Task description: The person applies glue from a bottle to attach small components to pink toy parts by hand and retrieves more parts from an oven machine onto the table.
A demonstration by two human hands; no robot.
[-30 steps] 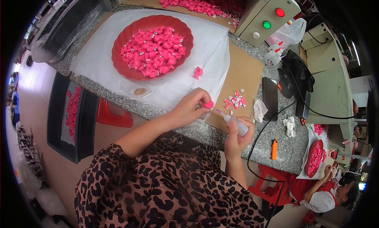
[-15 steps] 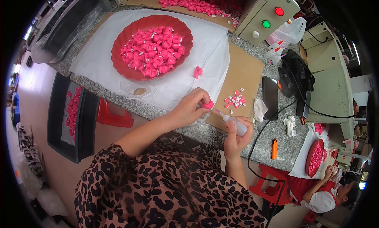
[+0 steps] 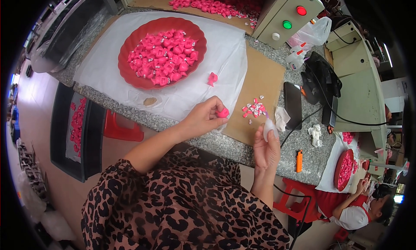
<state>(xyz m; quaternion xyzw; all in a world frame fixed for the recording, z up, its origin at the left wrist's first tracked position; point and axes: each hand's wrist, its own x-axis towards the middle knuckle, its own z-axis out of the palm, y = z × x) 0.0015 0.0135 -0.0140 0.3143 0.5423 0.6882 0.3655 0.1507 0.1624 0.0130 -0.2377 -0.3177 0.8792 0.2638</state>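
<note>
Between the thumb and fingers of my left hand (image 3: 205, 115) is a small pink figure (image 3: 222, 113), held over the edge of the white sheet. My right hand (image 3: 266, 148) grips a translucent squeeze bottle (image 3: 270, 129) with a thin purplish nozzle, its tip pointing up and away from me. Just beyond the bottle, a little pile of pink and white pieces (image 3: 255, 108) lies on the brown cardboard (image 3: 260, 72). A single pink figure (image 3: 212, 79) rests on the white sheet (image 3: 225, 46). Farther left, a red scalloped bowl (image 3: 125, 70) is heaped with similar pink figures.
A dark phone (image 3: 293, 105), crumpled tissue (image 3: 316, 135) and an orange lighter (image 3: 299, 161) lie on the granite tabletop at right. Behind stands a metal box with buttons (image 3: 287, 24). A black cable crosses the right side. A co-worker (image 3: 353, 209) sits at far right.
My right hand has moved right, away from the pink figure, and the bottle has turned from pointing left to pointing upward. My left hand still holds the figure, shifted slightly left.
</note>
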